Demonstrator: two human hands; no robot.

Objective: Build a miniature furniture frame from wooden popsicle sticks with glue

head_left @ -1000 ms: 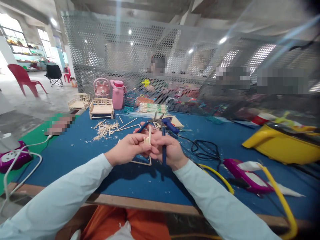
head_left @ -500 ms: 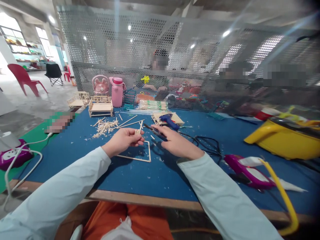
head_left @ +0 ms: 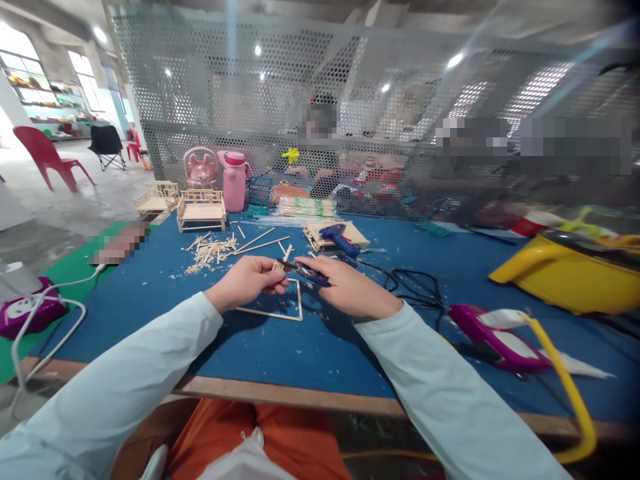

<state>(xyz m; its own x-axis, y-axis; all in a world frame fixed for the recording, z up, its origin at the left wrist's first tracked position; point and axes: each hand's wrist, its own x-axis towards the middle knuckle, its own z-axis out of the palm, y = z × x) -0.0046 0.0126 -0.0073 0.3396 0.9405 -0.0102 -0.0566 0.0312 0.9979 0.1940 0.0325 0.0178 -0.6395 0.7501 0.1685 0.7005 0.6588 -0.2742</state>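
Pliers (head_left: 306, 271) moved to sticks (head_left: 279, 267), pointing left, long axis crosswise (slightly slanted)

Blue-topped table (head_left: 320, 363), stick frame (head_left: 301, 303) partly hidden, loose stick pile (head_left: 213, 255) beyond, pink bottle (head_left: 234, 185) farther back, purple power strip (head_left: 470, 322) right.

Taking the clock's middle between the left hand (head_left: 255, 279) and right hand (head_left: 353, 285), the pliers (head_left: 315, 275) and held sticks (head_left: 280, 267) block the gap there. At 6 o'clock a hand could pass low over the table (head_left: 300, 360), among small scraps. A thin frame (head_left: 270, 313) lies at 7, a stick pile (head_left: 213, 255) at 10, a glue gun (head_left: 340, 240) at 1. A loose cord (head_left: 417, 283) crosses at 3. The mesh screen (head_left: 240, 100) walls off 12.
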